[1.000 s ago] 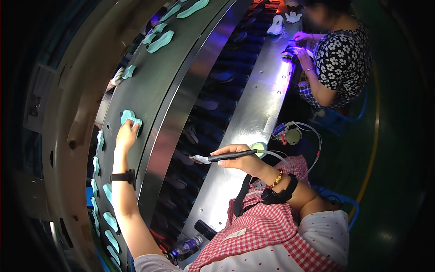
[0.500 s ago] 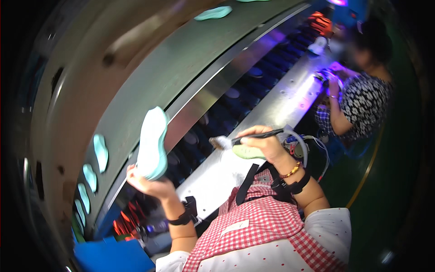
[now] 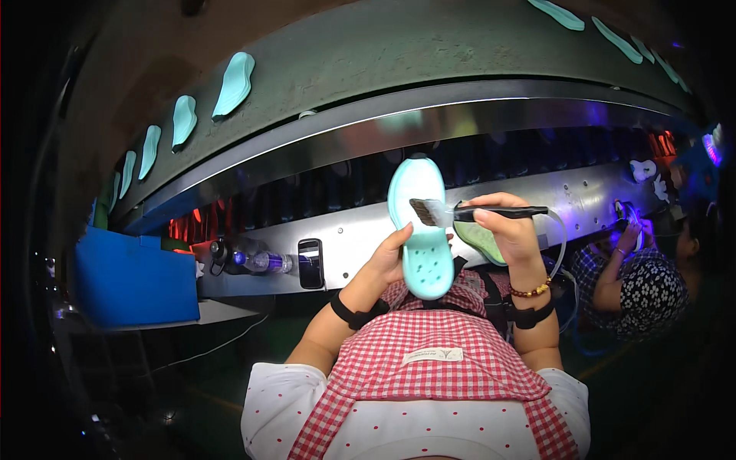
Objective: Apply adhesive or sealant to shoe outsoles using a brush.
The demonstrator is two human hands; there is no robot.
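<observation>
My left hand (image 3: pixel 389 257) is closed around the left side of a pale turquoise shoe sole (image 3: pixel 429 267), raised in front of my chest. Its face is up, with several small holes toward the near end. My right hand (image 3: pixel 512 236) grips a brush (image 3: pixel 504 211) by its black handle, from whose end a pale hose (image 3: pixel 562 245) curves down. The dark bristles lie over the middle of the sole and seem to touch it. Partly behind my right hand, a green sole (image 3: pixel 477 238) rests at the metal bench's near edge.
Several turquoise soles (image 3: pixel 234 83) lie along the conveyor belt (image 3: pixel 383 61) beyond the metal bench (image 3: pixel 356 230). On the bench to the left are a phone (image 3: pixel 310 263) and a clear bottle (image 3: pixel 268 262), near a blue box (image 3: pixel 138 272). A co-worker (image 3: pixel 652 287) sits at the right.
My left hand has brought the turquoise sole from beside the belt to in front of me. The brush has come over it. My view has turned, showing more of the bench's left end.
</observation>
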